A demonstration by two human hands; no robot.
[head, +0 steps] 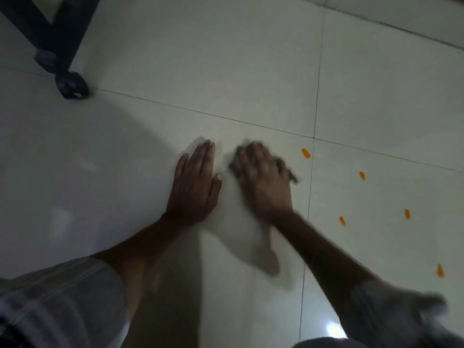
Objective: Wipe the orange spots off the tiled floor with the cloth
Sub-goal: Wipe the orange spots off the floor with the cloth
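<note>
While the left hand (pixel 194 183) lies flat, the right hand (pixel 263 179) presses the cloth (pixel 288 172).

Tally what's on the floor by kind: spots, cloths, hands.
Orange spots: 5
Cloth: 1, dark, under the right hand
Hands: 2, with the left hand flat on the floor
Total: 8

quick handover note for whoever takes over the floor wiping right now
Left hand: flat on the tiled floor, fingers straight, holding nothing.
Right hand: pressing the dark cloth onto the floor; blurred, so the grip is unclear.
Five orange spots remain, all right of the cloth: nearest, then.
Done: no spots visible near the hands.
Left: wipe those five, probably nearest first.
</note>
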